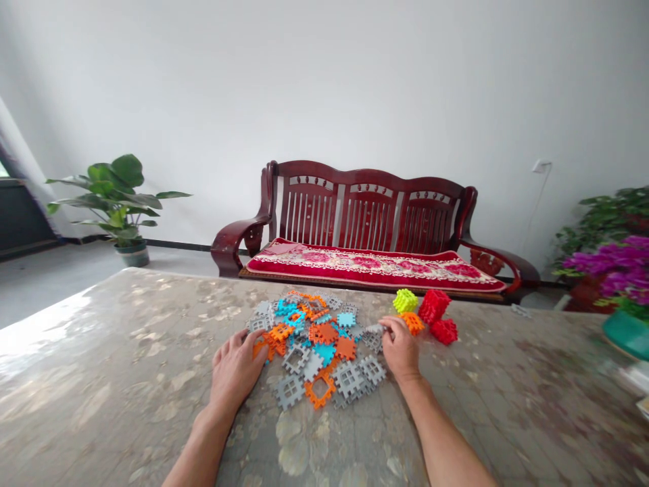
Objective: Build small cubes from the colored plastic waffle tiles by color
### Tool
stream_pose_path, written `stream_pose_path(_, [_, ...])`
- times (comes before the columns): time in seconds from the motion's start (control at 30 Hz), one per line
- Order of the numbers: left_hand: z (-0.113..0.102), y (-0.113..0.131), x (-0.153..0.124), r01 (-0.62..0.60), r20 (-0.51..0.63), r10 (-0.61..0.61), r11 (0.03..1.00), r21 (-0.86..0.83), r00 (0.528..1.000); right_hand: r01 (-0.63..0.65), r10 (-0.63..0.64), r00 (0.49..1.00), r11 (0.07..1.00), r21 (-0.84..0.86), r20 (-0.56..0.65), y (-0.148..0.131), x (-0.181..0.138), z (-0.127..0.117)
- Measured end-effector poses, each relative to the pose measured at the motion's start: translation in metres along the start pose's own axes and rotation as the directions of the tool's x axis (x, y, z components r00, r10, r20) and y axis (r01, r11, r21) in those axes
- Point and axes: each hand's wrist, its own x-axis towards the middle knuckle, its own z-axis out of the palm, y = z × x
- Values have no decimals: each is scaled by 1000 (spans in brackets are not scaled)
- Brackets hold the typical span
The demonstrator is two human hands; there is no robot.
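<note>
A loose pile of flat plastic interlocking tiles with notched edges, in grey, orange and blue, covers the middle of the table. At the pile's left edge my left hand (234,372) lies with its fingers apart, its thumb side against an orange tile (261,350). My right hand (403,350) is at the right edge, fingers curled and pinching a grey tile (374,338); part of the grip is hidden. Just beyond it stand assembled shapes: a yellow-green block (405,299), an orange block (412,323), a tall red block (435,306) and a smaller red block (445,331).
The patterned table (126,385) reaches from side to side. Behind it stands a dark red wooden bench (368,213) with a red floral cover (375,265). A potted plant (124,196) is at the left, a teal pot (629,333) with purple flowers at the right.
</note>
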Motion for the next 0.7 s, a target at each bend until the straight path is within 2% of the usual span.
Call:
stream_pose_path(0.1, [1, -1, 0, -3, -7, 3, 1000, 3, 1000, 1, -1, 1000, 999, 46, 3, 6, 0, 3])
stream_pose_path(0.27, [3, -3, 1, -9, -15, 9, 1000, -1, 1000, -34, 26, 997, 994, 108, 73, 11, -2, 8])
stream_pose_path(0.4, [2, -2, 0, -5, -10, 5, 1000, -3, 1000, -7, -4, 994, 995, 98, 113, 6, -4, 9])
stream_pose_path(0.7, [0, -1, 0, -2, -9, 2, 1000, -4, 1000, -33, 19, 985, 996, 78, 173, 3, -3, 11])
